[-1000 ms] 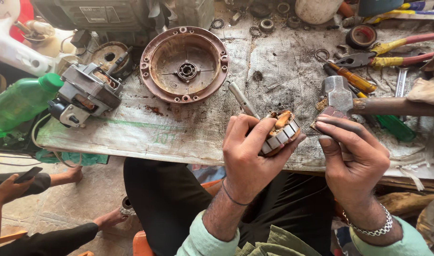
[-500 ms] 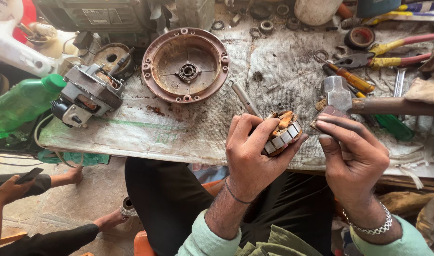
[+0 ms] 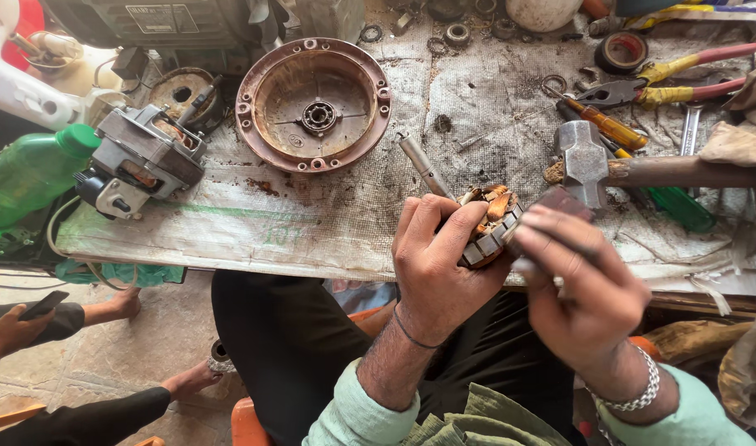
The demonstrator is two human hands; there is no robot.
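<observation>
A motor rotor (image 3: 487,223) with copper windings is gripped in the left hand (image 3: 440,264), fingers closed around it, at the near edge of the tabletop (image 3: 229,223). Its steel shaft (image 3: 423,165) is pointed far-left. A small dark piece (image 3: 559,202) is pinched in the blurred right hand (image 3: 584,289) and pressed against the rotor's right side. A hammer (image 3: 634,169) is seen just beyond, a round rusty housing (image 3: 313,103) further left, and a green bottle (image 3: 31,173) at the far left.
</observation>
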